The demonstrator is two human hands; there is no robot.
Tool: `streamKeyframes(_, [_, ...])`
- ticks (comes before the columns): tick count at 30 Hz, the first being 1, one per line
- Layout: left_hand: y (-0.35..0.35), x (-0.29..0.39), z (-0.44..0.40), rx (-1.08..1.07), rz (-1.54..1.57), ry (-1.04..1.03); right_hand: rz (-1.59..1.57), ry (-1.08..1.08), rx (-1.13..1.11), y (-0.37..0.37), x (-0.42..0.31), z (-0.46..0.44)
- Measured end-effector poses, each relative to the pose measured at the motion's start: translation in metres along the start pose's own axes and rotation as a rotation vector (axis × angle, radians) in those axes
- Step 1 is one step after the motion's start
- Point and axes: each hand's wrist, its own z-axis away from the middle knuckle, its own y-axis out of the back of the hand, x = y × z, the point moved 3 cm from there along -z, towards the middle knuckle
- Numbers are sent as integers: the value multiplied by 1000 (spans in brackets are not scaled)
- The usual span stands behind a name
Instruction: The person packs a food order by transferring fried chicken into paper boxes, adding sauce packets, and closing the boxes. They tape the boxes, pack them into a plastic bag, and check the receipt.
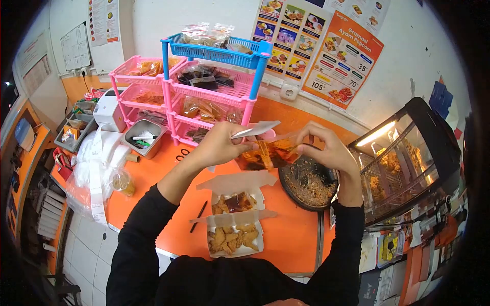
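Between my two hands hangs a clear plastic bag (268, 155) of orange-brown sauce or food; its exact contents are unclear. My right hand (326, 148) pinches the bag's right side. My left hand (224, 144) is closed at its left side, and a flat white strip (258, 129) sticks out from its fingers. Below stand two open paper boxes. The nearer box (259, 245) holds fried chicken pieces (232, 239); the farther box (259, 198) holds more, with a dark sauce packet (239, 202) on top. A black mortar (326, 199) with crumbly brown residue sits below my right hand.
A pink and blue tiered rack (250, 94) with bagged goods stands behind. At right is a lit glass display case (398, 158). A black pen (198, 217), a metal container (145, 137), plastic bags (81, 188) and a white printer (108, 109) occupy the orange table (168, 224).
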Motion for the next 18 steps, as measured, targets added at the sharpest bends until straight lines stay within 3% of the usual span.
streamKeyframes(5, [-9, 14, 1, -51, -374, -157, 253, 253, 117, -24, -24, 0])
streamKeyframes(7, [-10, 18, 1, -45, -407, -224, 323, 219, 70, -36, -25, -3])
streamKeyframes(16, [2, 35, 14, -62, -467, -81, 371, 260, 133, -56, -39, -6])
streamKeyframes(18, [4, 22, 12, -47, -347, -63, 432, 296, 235, -64, -43, -3])
